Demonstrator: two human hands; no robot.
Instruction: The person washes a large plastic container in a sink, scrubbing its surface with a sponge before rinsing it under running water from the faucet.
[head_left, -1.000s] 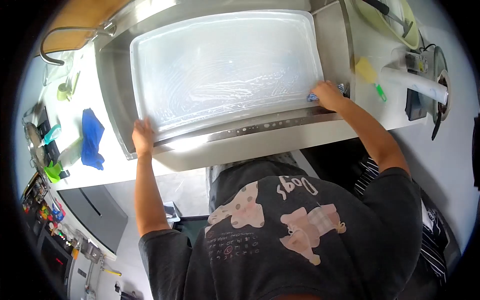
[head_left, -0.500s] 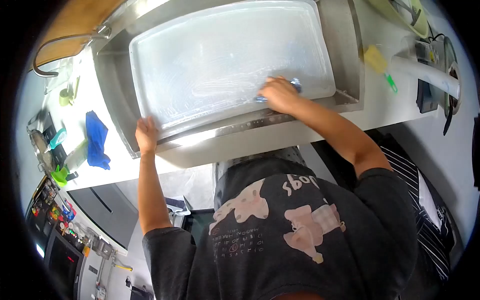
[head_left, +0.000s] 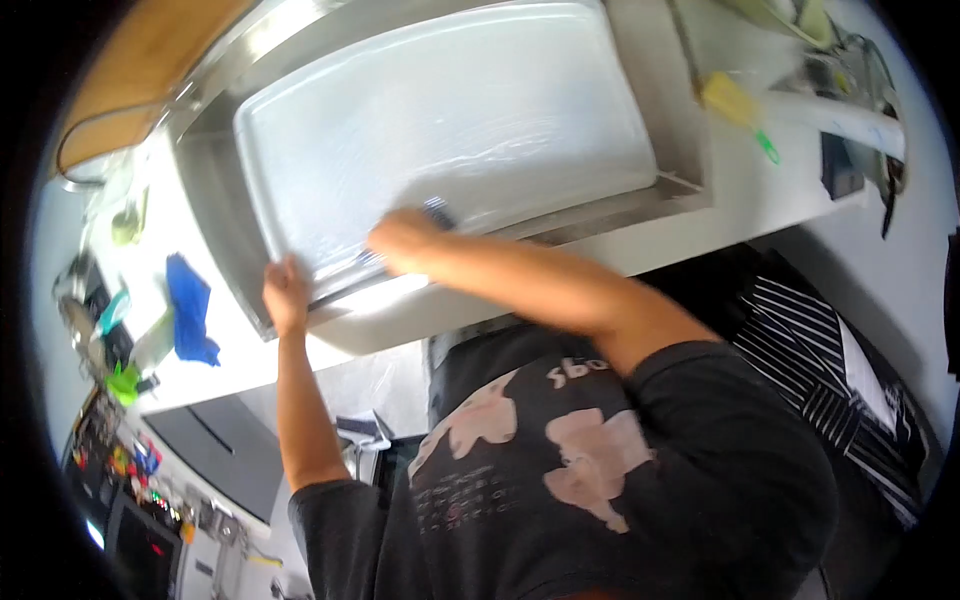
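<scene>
1. Fingers of the left hand (head_left: 287, 293) grasp the near-left corner of the pale tray (head_left: 420, 100).
2. The right hand (head_left: 405, 240), blurred, clenches what seems a striped cloth (head_left: 438, 213) over the tray's near side.
3. The tray lies in the steel sink (head_left: 660, 100).
4. On the worktop (head_left: 790, 185): blue cloth (head_left: 190, 308), left; yellow-headed tool (head_left: 730, 98), right.
5. Faucet (head_left: 120, 111), far left.
</scene>
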